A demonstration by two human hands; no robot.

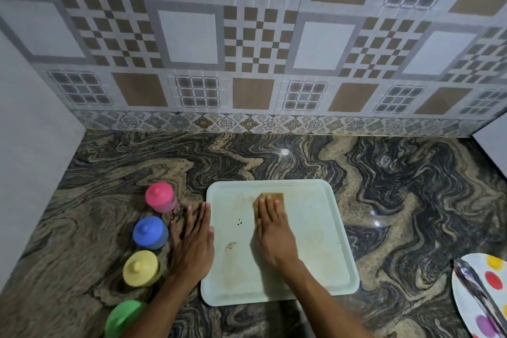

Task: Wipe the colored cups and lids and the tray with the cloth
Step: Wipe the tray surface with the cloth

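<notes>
Green cup point(123, 317) sits nearest, at the bottom left, partly cut off by the frame edge. Yellow cup point(141, 267), blue cup point(150, 232) and pink cup point(160, 197) continue the row away from the camera, left of the tray point(329, 241). Each carries a matching knobbed lid. The tray lies flat on the marbled counter point(411, 186). It is pale, with rounded corners and a raised rim, brownish smears and a few dark specks; its long axis cannot be told. The right hand point(271, 230) presses flat on a tan folded cloth point(270, 197) in the tray's far half, fingers straight and pointing toward the tiled wall point(192, 38). The left hand point(193, 241) rests palm-down on the counter, fingers extended, holding nothing, thumb against the tray's left rim. A spotted plate point(491, 280) with metal tongs point(472, 285) lies at the right edge.
</notes>
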